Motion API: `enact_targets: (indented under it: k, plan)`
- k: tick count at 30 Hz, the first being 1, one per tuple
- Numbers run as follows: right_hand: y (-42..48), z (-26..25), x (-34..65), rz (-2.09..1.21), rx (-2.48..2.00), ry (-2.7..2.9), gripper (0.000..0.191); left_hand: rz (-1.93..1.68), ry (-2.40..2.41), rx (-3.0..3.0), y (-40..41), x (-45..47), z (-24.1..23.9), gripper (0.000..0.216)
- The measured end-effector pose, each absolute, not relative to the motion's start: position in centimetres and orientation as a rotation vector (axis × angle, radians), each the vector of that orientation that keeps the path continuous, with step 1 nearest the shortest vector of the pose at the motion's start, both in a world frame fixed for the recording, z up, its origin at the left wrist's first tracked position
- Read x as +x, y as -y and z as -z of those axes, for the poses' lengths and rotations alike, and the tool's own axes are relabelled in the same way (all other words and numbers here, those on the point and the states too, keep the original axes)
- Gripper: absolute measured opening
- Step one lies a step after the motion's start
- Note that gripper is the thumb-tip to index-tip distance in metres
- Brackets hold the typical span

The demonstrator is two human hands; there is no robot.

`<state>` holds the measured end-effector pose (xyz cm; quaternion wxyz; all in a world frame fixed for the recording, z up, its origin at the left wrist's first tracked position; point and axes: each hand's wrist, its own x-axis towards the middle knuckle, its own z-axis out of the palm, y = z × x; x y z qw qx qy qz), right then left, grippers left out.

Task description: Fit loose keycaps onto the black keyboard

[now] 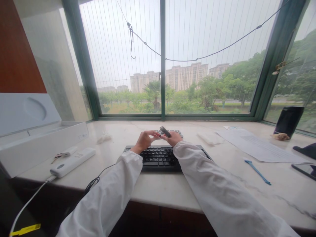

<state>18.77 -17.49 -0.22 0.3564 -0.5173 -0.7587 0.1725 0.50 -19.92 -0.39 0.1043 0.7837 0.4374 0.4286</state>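
A black keyboard point(159, 158) lies on the pale marble-look counter, under and in front of my wrists. Above its far edge, my right hand point(174, 138) is closed around a dark grey brush-like tool point(165, 131), whose ragged end points up and left. My left hand point(145, 140) reaches in from the other side, thumb and fingers brought together close to the right fingertips. Whatever lies between those fingertips is too small to make out. Just behind the hands sits a patch of small light-grey key-like pieces point(179, 133), partly covered by them.
On the left are an open white box point(44, 144), a white power strip point(74, 161) and keys point(58, 157). To the right lie paper sheets point(254, 144), a blue stick-like tool point(258, 172), a phone point(306, 170) and an upright black object point(288, 121). Windows stand behind the counter.
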Motion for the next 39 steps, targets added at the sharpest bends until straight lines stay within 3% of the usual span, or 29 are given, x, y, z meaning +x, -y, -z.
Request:
enact_targets:
  k: [11, 18, 28, 33, 39]
  plan:
    - [17.9, -0.1, 18.9, -0.476, -1.356, 1.971, 0.025, -1.306, -1.345, 2.429, 19.7, 0.4, 0.6, 0.024]
    - [17.8, 0.1, 20.3, 0.015, -1.612, 2.012, 0.017, -1.272, -1.652, 2.402, 19.0, -0.9, 0.7, 0.018]
    - [17.7, -0.6, 21.2, 0.17, -1.752, 2.048, 0.014, -1.198, -1.765, 2.45, 18.9, -1.2, 0.7, 0.019]
    - [17.9, -0.8, 21.5, 0.102, -1.796, 2.082, 0.014, -1.136, -1.827, 2.434, 18.1, -1.7, 0.7, 0.021]
    - [18.1, -0.6, 21.6, -0.002, -1.9, 2.129, 0.017, -0.815, -1.996, 2.39, 14.8, -2.5, -0.5, 0.024]
